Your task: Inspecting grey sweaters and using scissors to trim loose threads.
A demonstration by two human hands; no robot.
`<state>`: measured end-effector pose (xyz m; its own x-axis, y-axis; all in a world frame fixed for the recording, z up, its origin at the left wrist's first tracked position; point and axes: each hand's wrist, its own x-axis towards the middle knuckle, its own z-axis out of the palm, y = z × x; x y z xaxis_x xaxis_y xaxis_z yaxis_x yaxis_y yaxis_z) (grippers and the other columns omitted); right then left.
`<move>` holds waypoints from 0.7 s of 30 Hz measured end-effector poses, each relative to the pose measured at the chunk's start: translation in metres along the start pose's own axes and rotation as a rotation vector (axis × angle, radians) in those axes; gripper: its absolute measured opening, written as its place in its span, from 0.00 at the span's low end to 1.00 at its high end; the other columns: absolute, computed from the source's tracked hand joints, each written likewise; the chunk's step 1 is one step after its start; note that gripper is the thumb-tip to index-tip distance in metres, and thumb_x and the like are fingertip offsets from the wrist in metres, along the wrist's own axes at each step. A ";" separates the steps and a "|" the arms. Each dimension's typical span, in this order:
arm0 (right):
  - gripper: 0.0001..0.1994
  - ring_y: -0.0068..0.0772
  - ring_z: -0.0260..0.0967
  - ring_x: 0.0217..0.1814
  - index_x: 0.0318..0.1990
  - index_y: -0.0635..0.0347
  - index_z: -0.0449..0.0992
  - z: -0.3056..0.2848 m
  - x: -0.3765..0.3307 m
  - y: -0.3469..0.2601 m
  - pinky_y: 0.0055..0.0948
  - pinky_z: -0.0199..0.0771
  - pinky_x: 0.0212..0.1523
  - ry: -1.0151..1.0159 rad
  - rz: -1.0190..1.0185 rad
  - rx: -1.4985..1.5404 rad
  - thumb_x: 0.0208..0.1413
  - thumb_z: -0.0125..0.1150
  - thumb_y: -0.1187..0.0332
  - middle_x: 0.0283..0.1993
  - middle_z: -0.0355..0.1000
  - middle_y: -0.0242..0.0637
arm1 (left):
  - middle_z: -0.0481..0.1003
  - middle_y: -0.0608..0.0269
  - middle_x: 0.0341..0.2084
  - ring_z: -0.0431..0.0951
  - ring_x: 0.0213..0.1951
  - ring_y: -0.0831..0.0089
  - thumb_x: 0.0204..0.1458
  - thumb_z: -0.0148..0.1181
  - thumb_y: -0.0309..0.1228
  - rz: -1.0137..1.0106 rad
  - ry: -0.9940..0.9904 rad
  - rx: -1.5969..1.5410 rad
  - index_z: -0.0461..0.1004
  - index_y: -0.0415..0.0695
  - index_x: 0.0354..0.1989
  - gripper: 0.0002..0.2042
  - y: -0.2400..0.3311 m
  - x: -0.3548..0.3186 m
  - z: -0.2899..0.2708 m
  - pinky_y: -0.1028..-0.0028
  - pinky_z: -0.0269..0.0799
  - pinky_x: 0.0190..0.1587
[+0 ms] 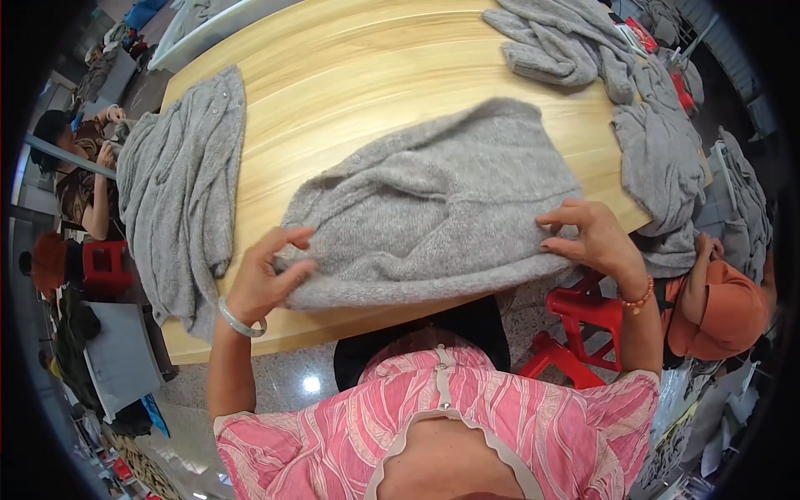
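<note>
A grey knitted garment [450, 200] lies in front of me at the near edge of the table, with folds in its middle and a rolled-looking near edge. My left hand [271, 271] is at its near left corner, thumb and fingers apart, nothing held between them. Over the right end of the knit, my right hand [596, 237] hovers or lightly touches it with thumb and fingertips parted; contact is hard to make out. Part of the cloth's near edge hangs slightly past the table edge.
The wooden table [333, 67] bears a grey knit pile [187, 183] at left, another grey knit [571, 46] at far right and more grey knits [662, 158] along the right edge. Red stools [583, 321] stand below right. People sit at left and right.
</note>
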<state>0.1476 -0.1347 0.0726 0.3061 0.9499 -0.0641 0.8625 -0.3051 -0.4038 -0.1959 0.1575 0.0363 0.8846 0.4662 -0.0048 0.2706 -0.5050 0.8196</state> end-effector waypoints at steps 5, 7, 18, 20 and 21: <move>0.09 0.21 0.67 0.29 0.37 0.60 0.79 -0.014 0.047 -0.008 0.21 0.63 0.29 0.262 -0.112 0.265 0.46 0.62 0.74 0.28 0.74 0.33 | 0.73 0.58 0.35 0.73 0.34 0.68 0.46 0.62 0.27 -0.171 0.314 0.154 0.71 0.43 0.49 0.19 -0.030 0.036 -0.004 0.73 0.68 0.36; 0.10 0.31 0.71 0.32 0.39 0.59 0.78 0.004 0.087 0.008 0.26 0.67 0.32 0.475 -0.176 0.203 0.47 0.60 0.73 0.34 0.74 0.38 | 0.72 0.54 0.35 0.73 0.35 0.64 0.45 0.62 0.27 -0.168 0.312 0.305 0.70 0.43 0.50 0.20 -0.070 0.051 -0.001 0.69 0.69 0.37; 0.15 0.49 0.69 0.45 0.44 0.54 0.76 0.076 0.197 0.089 0.39 0.70 0.48 0.224 0.233 -0.157 0.49 0.50 0.74 0.42 0.72 0.44 | 0.70 0.48 0.32 0.71 0.38 0.51 0.45 0.57 0.24 -0.267 0.330 0.622 0.71 0.40 0.41 0.13 -0.114 0.083 0.000 0.61 0.67 0.42; 0.14 0.47 0.69 0.44 0.43 0.53 0.77 0.060 0.195 0.099 0.38 0.70 0.47 0.352 0.187 -0.167 0.49 0.50 0.74 0.41 0.72 0.44 | 0.71 0.49 0.33 0.72 0.38 0.53 0.45 0.57 0.24 -0.194 0.456 0.605 0.71 0.38 0.40 0.12 -0.103 0.083 -0.020 0.63 0.68 0.43; 0.13 0.46 0.69 0.43 0.41 0.53 0.78 0.045 0.192 0.107 0.37 0.70 0.47 0.482 0.147 -0.180 0.49 0.50 0.74 0.41 0.72 0.43 | 0.72 0.49 0.33 0.73 0.38 0.56 0.46 0.57 0.23 -0.113 0.578 0.582 0.72 0.37 0.40 0.11 -0.091 0.083 -0.032 0.65 0.68 0.43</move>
<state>0.2806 0.0180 -0.0237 0.5428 0.7700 0.3352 0.8391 -0.4800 -0.2560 -0.1594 0.2652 -0.0200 0.5484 0.7566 0.3561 0.6401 -0.6538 0.4035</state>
